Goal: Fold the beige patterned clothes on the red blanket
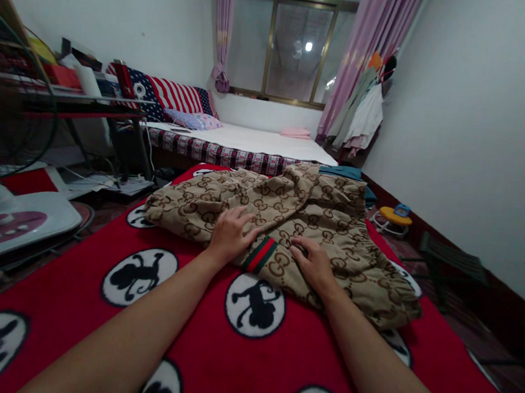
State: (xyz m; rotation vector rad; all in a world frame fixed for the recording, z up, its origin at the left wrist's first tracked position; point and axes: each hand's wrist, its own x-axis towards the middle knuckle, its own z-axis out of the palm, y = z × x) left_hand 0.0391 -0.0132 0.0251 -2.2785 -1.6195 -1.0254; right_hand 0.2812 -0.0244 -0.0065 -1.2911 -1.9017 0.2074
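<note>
A beige garment with a brown letter print lies folded over on the red blanket. One edge, on the right, is gathered as if elastic, and a green-and-red stripe crosses its near side. Whether it is a jacket or trousers I cannot tell. My left hand rests on the cloth just left of the stripe, with its fingers spread. To the right of the stripe lies my right hand, its fingers slightly bent and its thumb apart. Neither hand visibly grips the fabric.
Blue-green cloth lies behind the garment. Beyond stands a bed below the window. A cluttered desk and a fan are on the left. On the right floor stand a yellow-topped stool and a dark folding stool.
</note>
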